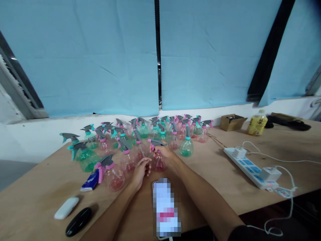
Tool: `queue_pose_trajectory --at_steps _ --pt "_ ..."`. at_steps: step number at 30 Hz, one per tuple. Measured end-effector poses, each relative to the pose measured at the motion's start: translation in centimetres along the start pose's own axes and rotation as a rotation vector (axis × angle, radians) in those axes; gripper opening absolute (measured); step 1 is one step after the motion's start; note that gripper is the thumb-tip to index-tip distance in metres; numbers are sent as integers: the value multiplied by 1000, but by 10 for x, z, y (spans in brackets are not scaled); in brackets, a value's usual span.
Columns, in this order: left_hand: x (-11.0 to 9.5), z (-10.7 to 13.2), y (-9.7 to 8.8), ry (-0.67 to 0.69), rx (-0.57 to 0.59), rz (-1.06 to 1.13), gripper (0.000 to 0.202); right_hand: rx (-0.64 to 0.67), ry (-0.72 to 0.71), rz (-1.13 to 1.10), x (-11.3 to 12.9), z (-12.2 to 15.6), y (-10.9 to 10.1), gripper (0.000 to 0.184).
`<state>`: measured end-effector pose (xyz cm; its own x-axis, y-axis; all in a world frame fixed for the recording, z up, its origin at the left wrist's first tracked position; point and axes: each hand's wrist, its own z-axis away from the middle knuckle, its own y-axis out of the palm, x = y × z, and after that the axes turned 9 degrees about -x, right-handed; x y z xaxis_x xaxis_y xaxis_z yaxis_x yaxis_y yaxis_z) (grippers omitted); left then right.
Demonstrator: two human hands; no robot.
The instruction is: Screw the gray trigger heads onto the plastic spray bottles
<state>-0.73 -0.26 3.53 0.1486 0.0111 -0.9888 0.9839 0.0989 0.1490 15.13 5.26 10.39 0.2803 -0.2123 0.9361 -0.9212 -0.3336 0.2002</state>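
Note:
My right hand (162, 149) is closed around the neck of a pink spray bottle (159, 163) with a grey and pink trigger head. That bottle stands upright on the table. Just left of it, my left hand (143, 169) has its fingers curled in, and whatever is between them is hidden. Beside the left hand stands another pink spray bottle (129, 162), and a nearer pink one (114, 177) is further left. Behind both hands, several pink and green spray bottles crowd together. A green spray bottle (187, 147) stands right of my right hand.
A lit phone (165, 207) lies in front of my hands. At left are a blue packet (90, 180), a white case (66, 208) and a black case (78, 221). A power strip (250, 169) with cables, a cardboard box (232, 123) and a yellow-labelled bottle (257, 124) are at right.

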Motion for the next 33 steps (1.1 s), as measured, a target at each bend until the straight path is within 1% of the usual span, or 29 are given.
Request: queue_pose_trajectory --at_steps 4,9,14,18,23,27,30,33 --pt "-2 1 1 3 5 0 21 34 -30 31 -1 1 0 23" --pt "-4 3 3 8 1 -10 21 -4 7 107 -8 -2 -4 24" --pt "-5 3 3 3 -2 0 22 25 -15 50 -7 0 0 26" --pt "-5 3 4 5 -12 4 22 17 -49 46 -2 3 3 26" --pt "-4 3 3 15 -3 -13 21 -12 -23 125 -1 4 2 28" --pt "-3 3 3 30 0 -24 21 -2 -27 62 -5 3 2 24" --pt "-4 4 3 31 -4 -29 22 -37 -1 64 -10 2 3 21" --pt "-3 4 3 24 -11 -42 24 -120 -17 125 -19 0 4 22"
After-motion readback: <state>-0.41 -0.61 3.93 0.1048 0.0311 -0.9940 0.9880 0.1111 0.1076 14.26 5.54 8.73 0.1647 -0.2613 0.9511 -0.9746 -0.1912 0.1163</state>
